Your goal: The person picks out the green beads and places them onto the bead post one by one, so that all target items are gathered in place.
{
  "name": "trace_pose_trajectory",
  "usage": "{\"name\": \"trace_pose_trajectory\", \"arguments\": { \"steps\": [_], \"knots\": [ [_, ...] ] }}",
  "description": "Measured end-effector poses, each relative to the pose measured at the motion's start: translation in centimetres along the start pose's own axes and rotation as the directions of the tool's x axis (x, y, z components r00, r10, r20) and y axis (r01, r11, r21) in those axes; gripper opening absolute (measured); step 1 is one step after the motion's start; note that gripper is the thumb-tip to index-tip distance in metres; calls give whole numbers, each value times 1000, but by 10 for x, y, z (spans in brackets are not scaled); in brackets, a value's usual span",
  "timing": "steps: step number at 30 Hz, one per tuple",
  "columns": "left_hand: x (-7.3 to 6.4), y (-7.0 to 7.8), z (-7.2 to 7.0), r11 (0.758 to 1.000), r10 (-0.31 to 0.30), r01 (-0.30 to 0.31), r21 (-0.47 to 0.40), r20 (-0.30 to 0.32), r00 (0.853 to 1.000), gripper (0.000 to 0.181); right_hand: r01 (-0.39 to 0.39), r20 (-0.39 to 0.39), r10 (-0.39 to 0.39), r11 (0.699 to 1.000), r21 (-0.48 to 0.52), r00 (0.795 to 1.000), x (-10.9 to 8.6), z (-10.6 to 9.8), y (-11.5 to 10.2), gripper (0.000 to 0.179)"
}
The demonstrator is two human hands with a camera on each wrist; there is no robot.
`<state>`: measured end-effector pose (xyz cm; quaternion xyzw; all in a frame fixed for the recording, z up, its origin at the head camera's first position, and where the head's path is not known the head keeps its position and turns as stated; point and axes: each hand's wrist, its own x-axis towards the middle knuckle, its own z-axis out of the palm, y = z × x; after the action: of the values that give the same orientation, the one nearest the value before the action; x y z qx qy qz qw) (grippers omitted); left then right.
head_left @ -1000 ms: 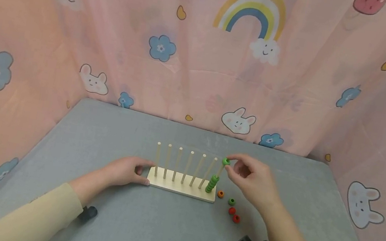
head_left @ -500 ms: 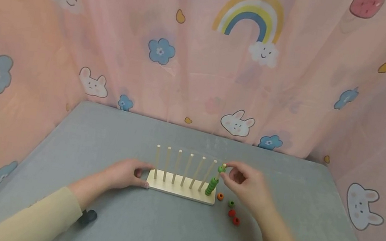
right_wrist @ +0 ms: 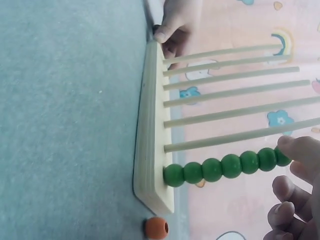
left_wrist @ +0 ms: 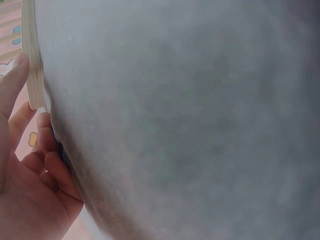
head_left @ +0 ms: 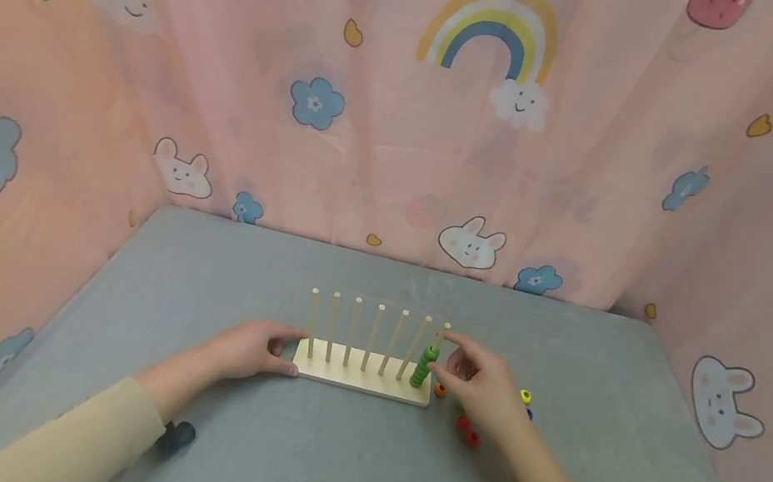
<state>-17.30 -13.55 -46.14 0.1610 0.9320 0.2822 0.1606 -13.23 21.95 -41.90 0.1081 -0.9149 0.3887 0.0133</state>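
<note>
A pale wooden peg stand (head_left: 352, 381) lies on the grey surface, with a row of upright pegs. Its left end is held by my left hand (head_left: 248, 350), thumb in front and fingers behind; the left wrist view shows fingertips at the base edge (left_wrist: 33, 82). Several green beads (right_wrist: 231, 166) are stacked on the rightmost peg, while the other pegs are bare. At the top of that stack, my right hand (head_left: 487, 385) pinches the uppermost green bead (right_wrist: 283, 157), partly covered by a fingertip.
An orange bead (head_left: 440, 390) lies just off the stand's right end. Two red beads (head_left: 472, 437) sit nearer, below the right hand. Beyond that hand show a yellow bead (head_left: 525, 396) and a blue bead (head_left: 529, 414). A pink patterned curtain (head_left: 371, 146) surrounds the table (head_left: 291, 462).
My right hand has moved down along the rightmost peg, bringing a green bead from the peg's tip onto the stack. Yellow and blue beads have come into view; my left hand stays put.
</note>
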Motion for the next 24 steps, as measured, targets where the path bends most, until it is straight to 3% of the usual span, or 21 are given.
{"name": "trace_pose_trajectory", "arguments": {
  "steps": [5,9,15,24],
  "knots": [
    [1,0,-2,1000,21,-20,13,-22,1000,55,27,0,-27,1000,-15,1000,-2,-7,9,40],
    [0,-1,1,999,34,-34,21,-17,999,54,27,41,-23,995,-92,999,-6,-10,25,37],
    [-2,-2,4,999,45,-45,3,-21,999,54,-27,120,53,977,-209,991,-14,-16,47,34],
    [0,0,4,1000,19,-19,2,-26,999,54,-86,200,147,955,-285,969,-19,-20,63,30]
  ]
}}
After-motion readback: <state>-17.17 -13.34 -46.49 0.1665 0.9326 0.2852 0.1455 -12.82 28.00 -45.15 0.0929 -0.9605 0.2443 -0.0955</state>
